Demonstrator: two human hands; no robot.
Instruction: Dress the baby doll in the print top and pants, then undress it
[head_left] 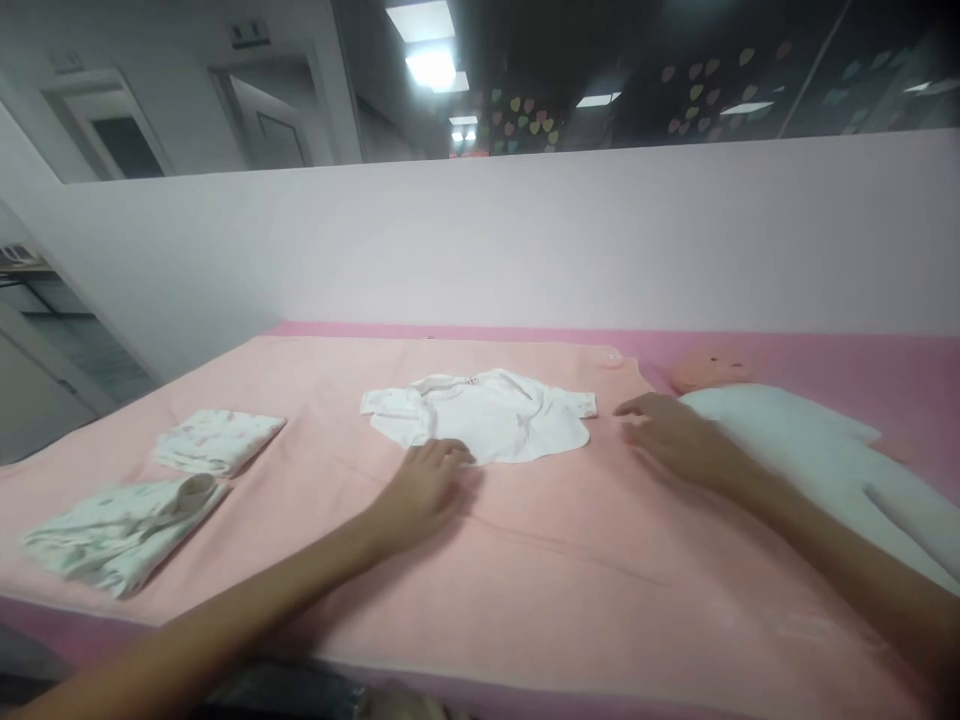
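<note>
A small white baby shirt (pixel 484 420) lies spread flat on the pink cloth (pixel 555 580), its sleeves stretched out to both sides. My left hand (pixel 429 485) rests at the shirt's lower edge, fingertips touching or just over the hem, with the fingers loosely extended and nothing visible in them. Just past the shirt's right sleeve, my right hand (pixel 671 435) hovers over or touches the cloth, its fingers stretched out and apart. Close beyond that hand lies a doll (pixel 795 430) dressed in pale clothing, its head pointing toward the wall.
On the left side of the cloth are two folded printed garments, one farther back (pixel 217 440) and one nearer the front edge (pixel 124 530). A white wall (pixel 525 240) with dark glass above it stands behind the pink table edge.
</note>
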